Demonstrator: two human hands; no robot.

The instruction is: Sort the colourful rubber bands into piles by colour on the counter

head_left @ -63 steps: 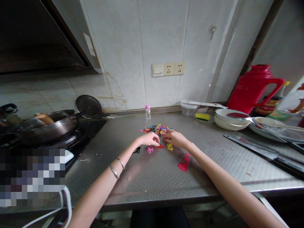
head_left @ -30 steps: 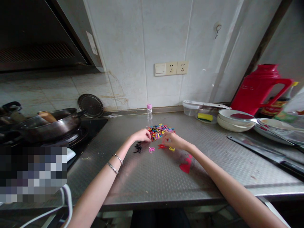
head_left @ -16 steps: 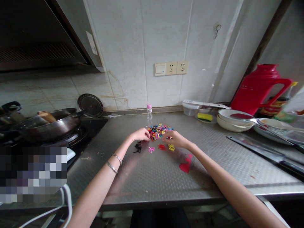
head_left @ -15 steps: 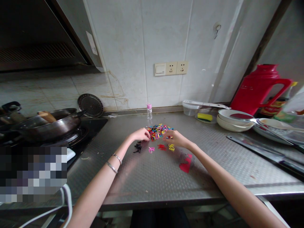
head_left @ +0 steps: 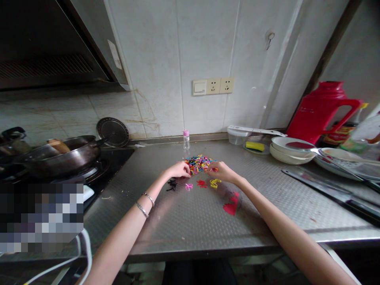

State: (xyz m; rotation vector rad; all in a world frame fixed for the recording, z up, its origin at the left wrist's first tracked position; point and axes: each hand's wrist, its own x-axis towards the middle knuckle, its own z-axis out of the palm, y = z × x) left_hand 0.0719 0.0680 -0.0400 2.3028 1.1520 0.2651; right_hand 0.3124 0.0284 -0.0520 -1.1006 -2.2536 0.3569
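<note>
A pile of small multicoloured rubber bands (head_left: 199,162) lies in the middle of the metal counter. My left hand (head_left: 180,169) is at the pile's left edge, fingers bent and pressed together; what they pinch, if anything, is hidden. At the right edge my right hand (head_left: 221,171) is closed too, with bits of red and orange showing by its fingertips. Nearer to me, small groups lie in a row: black bands (head_left: 171,185), pink bands (head_left: 189,187), red bands (head_left: 202,183) and yellow bands (head_left: 215,183).
Behind the pile stands a small clear bottle (head_left: 186,139) with a pink cap. A torn red piece (head_left: 231,205) lies near my right forearm. To the right are a knife (head_left: 314,186), stacked bowls (head_left: 292,154), a yellow sponge (head_left: 254,147) and a red thermos (head_left: 322,113). A pan (head_left: 68,158) sits left.
My left hand has shifted slightly right along the pile's edge. My right hand has moved a little, fingertips still at the pile. The yellow group looks spread wider to the right.
</note>
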